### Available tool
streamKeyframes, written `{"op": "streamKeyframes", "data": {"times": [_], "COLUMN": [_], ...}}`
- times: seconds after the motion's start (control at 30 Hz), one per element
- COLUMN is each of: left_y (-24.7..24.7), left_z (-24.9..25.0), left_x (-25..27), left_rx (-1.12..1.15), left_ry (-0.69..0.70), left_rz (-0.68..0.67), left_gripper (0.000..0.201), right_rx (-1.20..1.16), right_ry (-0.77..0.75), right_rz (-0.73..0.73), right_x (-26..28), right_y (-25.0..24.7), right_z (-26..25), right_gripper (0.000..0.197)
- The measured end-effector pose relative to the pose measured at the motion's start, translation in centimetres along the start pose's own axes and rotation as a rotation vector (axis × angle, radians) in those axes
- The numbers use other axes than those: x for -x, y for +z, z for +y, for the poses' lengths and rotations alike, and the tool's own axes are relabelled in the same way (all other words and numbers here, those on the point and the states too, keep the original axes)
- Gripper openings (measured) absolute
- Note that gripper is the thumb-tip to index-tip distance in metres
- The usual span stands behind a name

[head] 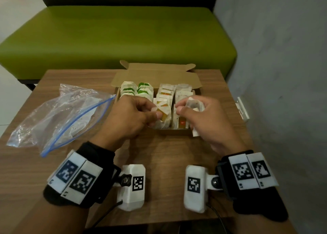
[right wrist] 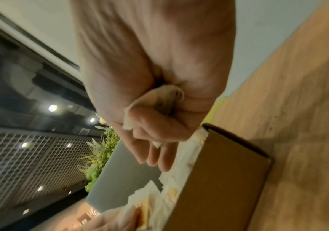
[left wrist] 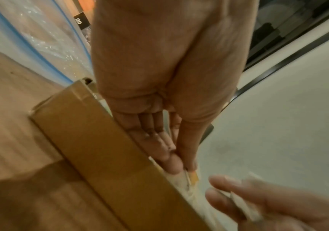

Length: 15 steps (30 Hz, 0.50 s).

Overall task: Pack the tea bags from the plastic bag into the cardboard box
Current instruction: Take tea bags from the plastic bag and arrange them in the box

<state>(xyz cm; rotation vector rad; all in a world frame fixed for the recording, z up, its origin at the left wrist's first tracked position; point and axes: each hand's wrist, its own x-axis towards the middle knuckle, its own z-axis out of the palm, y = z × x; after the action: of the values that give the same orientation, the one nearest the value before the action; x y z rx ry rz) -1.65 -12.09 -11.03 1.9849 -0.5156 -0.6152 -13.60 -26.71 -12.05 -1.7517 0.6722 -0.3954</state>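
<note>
Cardboard box (head: 178, 132) of tea bags (head: 163, 99), left hand (head: 131, 116) fingers pinching one, right hand (head: 203, 116) clutching several

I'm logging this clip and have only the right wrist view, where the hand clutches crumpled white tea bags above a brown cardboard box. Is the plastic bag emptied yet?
Observer: The head view shows the clear zip-top plastic bag lying slack on the wooden table, left of the box. I cannot tell whether any bags remain inside.
Operator: And the other hand?
Observer: The left hand pinches a white tea bag with a yellow-orange tag at the box's near end.
Operator: How full is the box?
Observer: The open brown cardboard box holds four rows of tea bags. The two left rows carry green tags.
</note>
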Motion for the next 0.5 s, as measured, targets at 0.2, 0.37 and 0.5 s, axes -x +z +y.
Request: {"op": "streamKeyframes", "data": {"times": [0.2,0.37,0.5], "left_y": [0.7,0.0,0.3], "left_z": [-0.4,0.2,0.6], "left_x": [-0.5,0.0,0.0], "left_rx": [-0.477,-0.593,-0.611], "left_ry": [0.101,0.114,0.07], "left_rz": [0.097,0.062,0.02], "left_gripper": [0.021,0.024,0.024], "right_rx": [0.383,0.488,0.519], "right_ry": [-0.037,-0.042,-0.077], "right_rz": [-0.169,-0.215,-0.275], "right_x": [0.2,0.4,0.7], "right_y": [0.5,0.5,0.7], "right_z": [-0.4,-0.5,-0.8], "right_gripper": [0.007,0.008,0.015]}}
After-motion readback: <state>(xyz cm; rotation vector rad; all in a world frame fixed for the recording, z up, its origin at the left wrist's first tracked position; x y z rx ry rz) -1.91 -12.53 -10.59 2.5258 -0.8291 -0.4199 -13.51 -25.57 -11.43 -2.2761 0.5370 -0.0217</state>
